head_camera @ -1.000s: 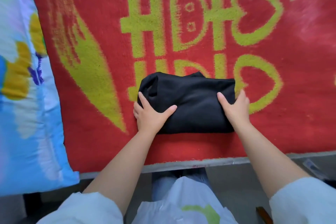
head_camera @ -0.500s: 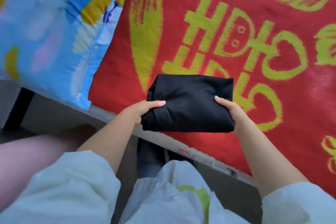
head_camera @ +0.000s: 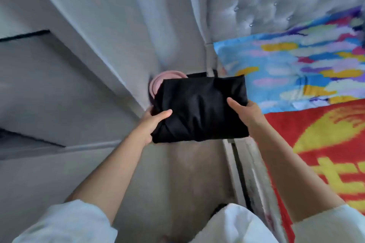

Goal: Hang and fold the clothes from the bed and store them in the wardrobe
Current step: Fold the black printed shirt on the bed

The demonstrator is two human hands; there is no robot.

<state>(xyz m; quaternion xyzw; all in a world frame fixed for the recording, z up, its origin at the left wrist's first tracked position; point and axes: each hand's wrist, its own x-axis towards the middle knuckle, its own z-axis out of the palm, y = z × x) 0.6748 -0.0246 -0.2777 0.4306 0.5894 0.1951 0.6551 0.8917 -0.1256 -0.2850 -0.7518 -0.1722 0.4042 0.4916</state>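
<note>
folded black garment point(head_camera: 199, 108) held clear of the bed point(head_camera: 320, 150), carried between both hands over the floor; its long axis runs from one hand to the other. left hand point(head_camera: 152, 124) grips the near-left corner, thumb curled over the top face, fingers hidden beneath. right hand point(head_camera: 246, 112) grips the right edge likewise, thumb on top. both hands are equally near, one at each short end. the pale panels beyond the left hand's fingers are judged to be the wardrobe point(head_camera: 59, 77), so the carry turns leftward, away from the bed.

pink round object point(head_camera: 158, 83) mostly hidden behind folded black garment point(head_camera: 199, 108), blurred
</note>
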